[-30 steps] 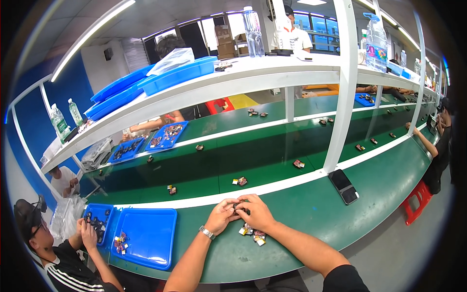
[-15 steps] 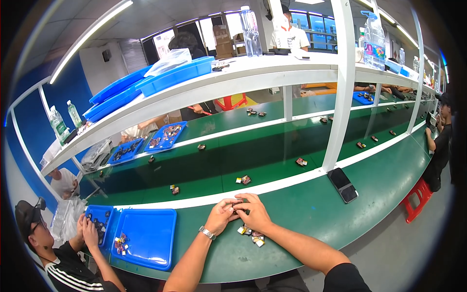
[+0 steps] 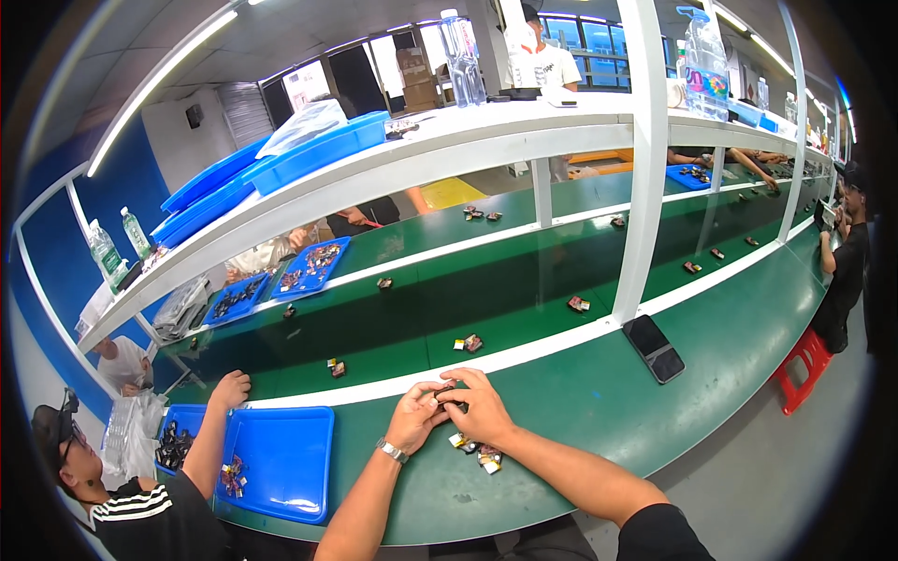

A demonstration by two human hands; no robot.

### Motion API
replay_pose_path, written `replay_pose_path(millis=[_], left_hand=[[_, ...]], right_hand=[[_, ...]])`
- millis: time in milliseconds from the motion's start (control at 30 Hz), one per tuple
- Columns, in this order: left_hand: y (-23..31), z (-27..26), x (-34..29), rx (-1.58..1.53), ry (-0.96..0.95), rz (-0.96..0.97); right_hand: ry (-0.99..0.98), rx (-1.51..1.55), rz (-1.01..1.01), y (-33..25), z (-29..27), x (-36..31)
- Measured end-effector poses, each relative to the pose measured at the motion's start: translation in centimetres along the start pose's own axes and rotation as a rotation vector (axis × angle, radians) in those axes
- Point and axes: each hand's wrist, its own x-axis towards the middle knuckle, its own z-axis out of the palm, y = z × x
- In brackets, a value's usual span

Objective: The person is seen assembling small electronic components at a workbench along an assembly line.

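Observation:
My left hand (image 3: pixel 417 417) and my right hand (image 3: pixel 481 411) meet over the green bench, fingers closed around a small dark part (image 3: pixel 453 396). Its exact kind is mostly hidden by the fingers. Just below my right hand lies a little cluster of similar small parts (image 3: pixel 485 457), dark reddish with white and yellow bits. To the left of my left forearm, a blue tray (image 3: pixel 297 467) has a few such parts at its left side.
A black phone (image 3: pixel 654 348) rests on the bench at right. Beyond a white rail, small parts (image 3: pixel 469 344) sit spaced along a green strip. A white post (image 3: pixel 645 187) rises ahead. At left, a co-worker's arm (image 3: pixel 208 435) crosses above another blue tray (image 3: pixel 181 411).
At left, the co-worker has stretched one arm forward over the tray to the rail. My hands stay together on the small part, with fingers slightly shifted. The whole view has swung a little.

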Motion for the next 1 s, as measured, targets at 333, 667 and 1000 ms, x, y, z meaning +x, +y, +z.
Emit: replay_pose_path(millis=[333,667,1000], left_hand=[[0.0,0.3,-0.2,0.019,0.05,-0.003],[0.5,0.7,-0.2,0.028,0.096,-0.035],[0.4,1.0,-0.1,0.057,0.078,-0.04]], right_hand=[[0.045,-0.125,-0.155,-0.4,-0.4,0.5],[0.008,-0.275,-0.208,-0.5,-0.3,0.3],[0.022,-0.405,-0.232,-0.4,-0.1,-0.1]])
